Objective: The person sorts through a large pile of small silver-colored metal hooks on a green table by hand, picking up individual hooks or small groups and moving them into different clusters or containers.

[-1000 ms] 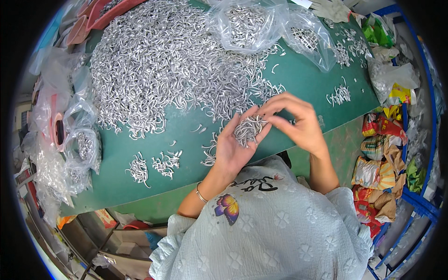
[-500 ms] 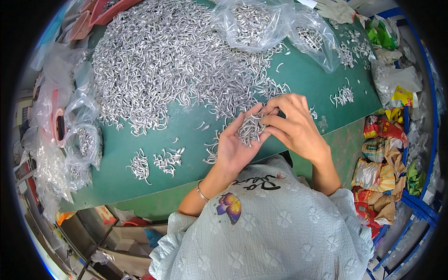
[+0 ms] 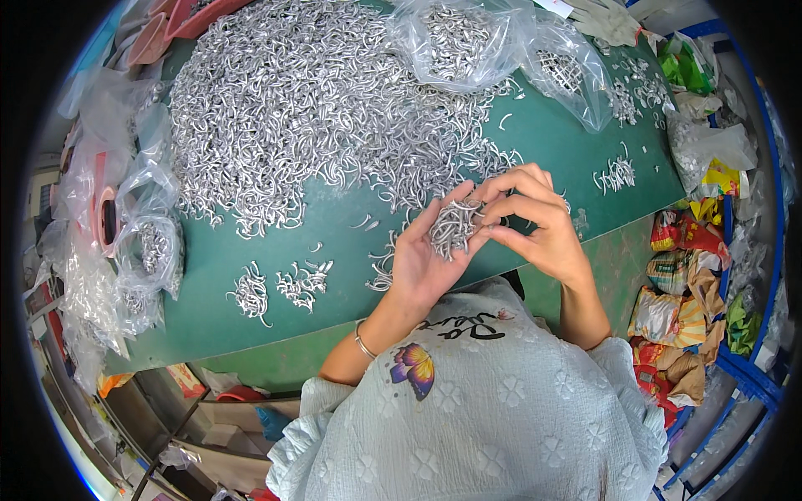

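My left hand (image 3: 419, 263) is cupped palm up over the table's near edge, holding a handful of small curved silver metal pieces (image 3: 455, 229). From the right, my right hand (image 3: 541, 225) reaches to that handful, its fingers bent and the thumb and fingertips close together at its edge. Whether a single piece sits between those fingertips is too small to make out. Just beyond my hands spreads a large heap of the same curved pieces (image 3: 284, 108). A few more loose pieces (image 3: 382, 271) lie beside my left wrist.
Two small piles (image 3: 251, 292) lie on the green table (image 3: 334, 242) at near left, another pile (image 3: 616, 174) at right. Clear plastic bags (image 3: 455, 50) of metal parts stand at the back. More bags (image 3: 150, 250) crowd the left edge; a blue rack (image 3: 743, 376) with packages is at right.
My right hand's fingers have shifted slightly and lifted a little from the handful, showing more of it. My left hand stays nearly in place. The whole view has moved slightly.
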Demonstrator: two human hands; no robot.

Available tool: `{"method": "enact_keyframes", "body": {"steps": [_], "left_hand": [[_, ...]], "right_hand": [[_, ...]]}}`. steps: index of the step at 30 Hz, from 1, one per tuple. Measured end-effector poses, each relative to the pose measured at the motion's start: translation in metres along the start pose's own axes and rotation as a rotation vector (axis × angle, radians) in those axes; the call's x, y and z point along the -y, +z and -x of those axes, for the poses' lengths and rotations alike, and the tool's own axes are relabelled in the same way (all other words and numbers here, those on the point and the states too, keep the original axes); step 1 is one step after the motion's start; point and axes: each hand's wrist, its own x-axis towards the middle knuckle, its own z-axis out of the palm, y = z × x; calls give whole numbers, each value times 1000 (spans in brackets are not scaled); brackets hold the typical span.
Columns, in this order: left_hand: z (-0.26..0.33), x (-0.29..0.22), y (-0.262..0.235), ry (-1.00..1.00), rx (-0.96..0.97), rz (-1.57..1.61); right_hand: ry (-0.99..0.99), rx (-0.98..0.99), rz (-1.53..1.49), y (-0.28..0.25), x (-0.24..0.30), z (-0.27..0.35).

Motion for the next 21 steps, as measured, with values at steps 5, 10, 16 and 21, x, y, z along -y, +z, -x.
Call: {"method": "enact_keyframes", "body": {"steps": [5, 10, 16, 21], "left_hand": [[-1, 5, 16, 58, -44, -123], [0, 4, 11, 55, 61, -135], [0, 4, 11, 74, 44, -201], [-1, 3, 9, 63, 72, -179]], "right_hand": [[76, -59, -34, -3, 5, 3], [-11, 4, 284, 7, 18, 5], [-46, -32, 380, 18, 17, 6], [44, -24, 297, 23, 16, 8]]}}
